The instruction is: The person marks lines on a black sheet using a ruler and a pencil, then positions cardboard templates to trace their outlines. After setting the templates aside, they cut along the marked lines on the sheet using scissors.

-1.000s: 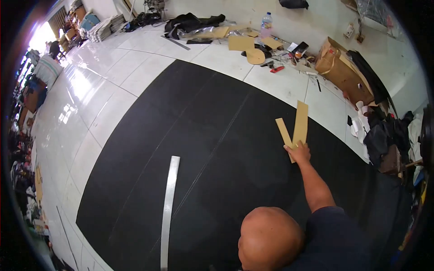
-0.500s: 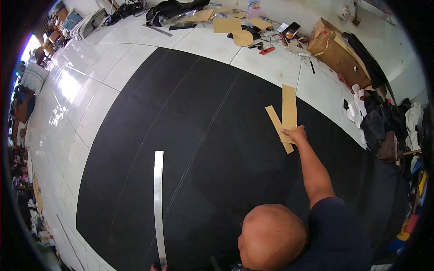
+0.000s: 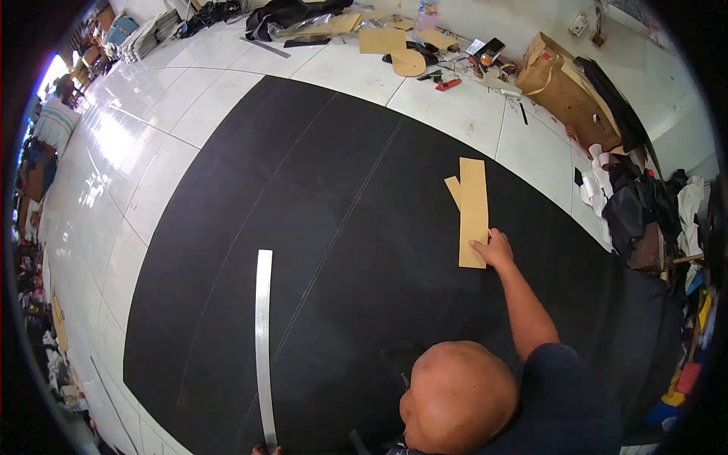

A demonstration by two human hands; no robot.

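My right hand [image 3: 494, 249] pinches the lower right edge of a wide tan cardboard strip [image 3: 473, 205], thumb on top. Beneath it lies a narrower cardboard strip [image 3: 453, 189], only its upper end showing. Both rest on a large black sheet [image 3: 364, 303] that bears thin pale lines. A long silver metal ruler [image 3: 263, 334] lies on the sheet further left. At the bottom edge, fingertips of my left hand [image 3: 266, 450] close on the ruler's near end; the rest of that hand is out of frame.
A head [image 3: 461, 394] and dark sleeve [image 3: 565, 379] cover part of the sheet. Red-handled cutter [image 3: 448, 85], cardboard pieces [image 3: 382, 41] and a phone [image 3: 491, 47] lie by the wall. A brown paper bag [image 3: 565, 87] and dark cloth heap [image 3: 633, 197] stand right.
My right hand has drawn the wide cardboard strip down and slightly left, turning it over the narrow strip, which it now mostly covers. The ruler stays nearly in place.
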